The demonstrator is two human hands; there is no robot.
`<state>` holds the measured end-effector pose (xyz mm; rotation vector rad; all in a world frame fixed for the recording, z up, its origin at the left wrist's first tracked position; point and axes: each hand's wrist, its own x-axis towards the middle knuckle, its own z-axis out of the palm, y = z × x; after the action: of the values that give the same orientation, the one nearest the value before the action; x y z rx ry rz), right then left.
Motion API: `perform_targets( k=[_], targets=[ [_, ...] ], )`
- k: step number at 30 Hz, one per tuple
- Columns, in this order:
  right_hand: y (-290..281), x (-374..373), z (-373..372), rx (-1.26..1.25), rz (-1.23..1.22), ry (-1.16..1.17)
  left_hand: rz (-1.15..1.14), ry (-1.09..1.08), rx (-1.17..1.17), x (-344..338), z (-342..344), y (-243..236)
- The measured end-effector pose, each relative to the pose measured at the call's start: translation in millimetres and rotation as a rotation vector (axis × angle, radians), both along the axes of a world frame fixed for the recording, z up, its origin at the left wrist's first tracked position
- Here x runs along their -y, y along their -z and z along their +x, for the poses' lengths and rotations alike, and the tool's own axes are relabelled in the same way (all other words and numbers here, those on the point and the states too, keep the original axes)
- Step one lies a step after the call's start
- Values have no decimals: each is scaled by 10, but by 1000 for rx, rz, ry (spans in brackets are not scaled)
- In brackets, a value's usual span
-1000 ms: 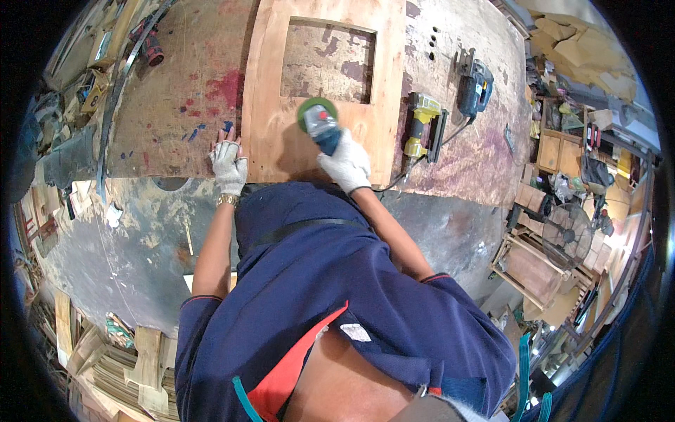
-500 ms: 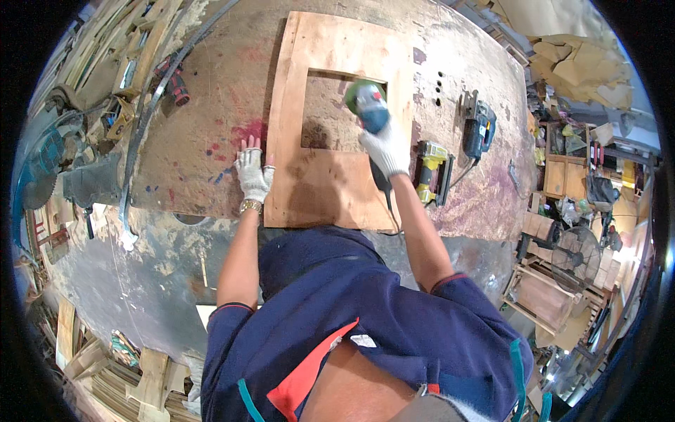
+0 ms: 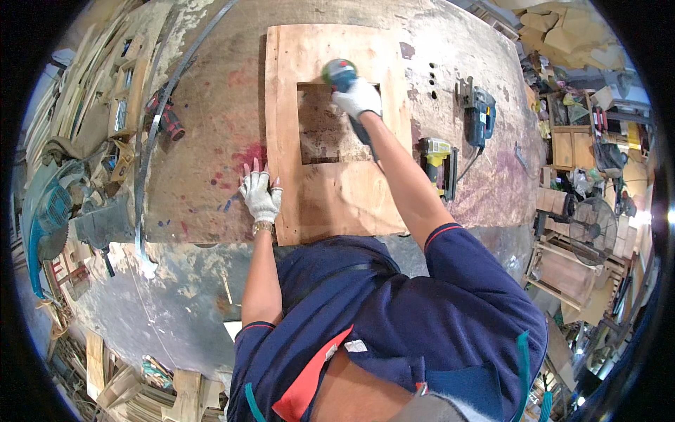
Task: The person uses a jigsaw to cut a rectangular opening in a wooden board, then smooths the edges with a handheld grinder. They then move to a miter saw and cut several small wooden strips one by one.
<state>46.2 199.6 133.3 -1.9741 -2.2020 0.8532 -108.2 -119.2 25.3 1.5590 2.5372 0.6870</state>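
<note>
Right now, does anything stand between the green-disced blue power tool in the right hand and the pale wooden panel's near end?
No loose object visibly does, but the rectangular opening in the panel lies between. The white-gloved left hand is at the panel's left edge.

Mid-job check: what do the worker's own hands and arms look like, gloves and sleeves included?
The left hand wears an off-white fingerless glove, with a gold-toned band at the wrist. The right hand wears a white glove; whether that one is fingerless too, I can't tell. Both short sleeves are navy with thin red trim at the hem.
</note>
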Motion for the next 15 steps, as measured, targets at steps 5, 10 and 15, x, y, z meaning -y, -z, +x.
perform_targets(
  k=[5,10,15],
  targets=[
    [99,-387,1029,122,69,180,-5,3,-12,-27,-26,59],
    [-212,-303,1765,-61,175,319,-22,4,4,8,-32,129],
    [-525,575,2404,-241,309,460,46,68,-94,62,-123,267]
  ],
)
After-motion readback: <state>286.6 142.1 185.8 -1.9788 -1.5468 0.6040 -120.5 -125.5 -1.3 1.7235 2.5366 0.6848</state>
